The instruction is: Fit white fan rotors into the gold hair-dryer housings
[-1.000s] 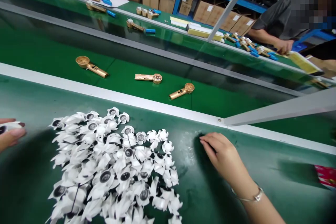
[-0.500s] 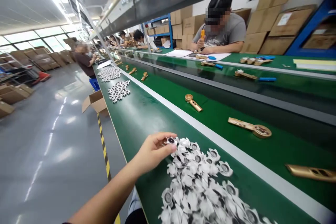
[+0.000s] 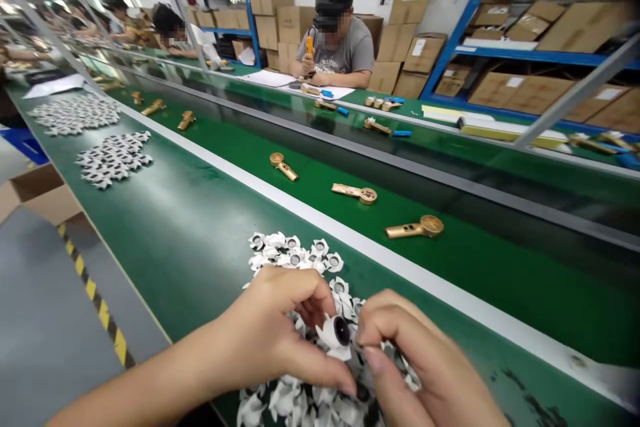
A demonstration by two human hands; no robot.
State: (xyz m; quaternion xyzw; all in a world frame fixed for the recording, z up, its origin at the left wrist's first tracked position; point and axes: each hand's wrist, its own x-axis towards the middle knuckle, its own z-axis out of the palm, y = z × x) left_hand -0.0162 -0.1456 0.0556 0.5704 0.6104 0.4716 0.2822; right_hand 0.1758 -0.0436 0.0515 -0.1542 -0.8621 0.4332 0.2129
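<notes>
My left hand (image 3: pixel 270 333) and my right hand (image 3: pixel 420 360) meet low in the view over a pile of small white fan blades (image 3: pixel 295 253) on the green worktop (image 3: pixel 190 233). Between the fingertips of both hands sits one white fan blade (image 3: pixel 335 335) with a dark round hub facing me. My left thumb and fingers curl round it from the left. The right fingers pinch at its right edge. More blades lie under and below my hands.
Three gold handle housings (image 3: pixel 284 167) (image 3: pixel 356 193) (image 3: pixel 415 227) lie on the conveyor belt beyond a white rail (image 3: pixel 400 267). Two more blade piles (image 3: pixel 114 158) (image 3: pixel 75 113) sit further left. A seated person (image 3: pixel 334 40) works across the line, before stacked cartons (image 3: pixel 520 90).
The view swung back from the aisle to the pile. My left hand carried its blade in, and my right hand, earlier flat on the worktop, now pinches the same blade.
</notes>
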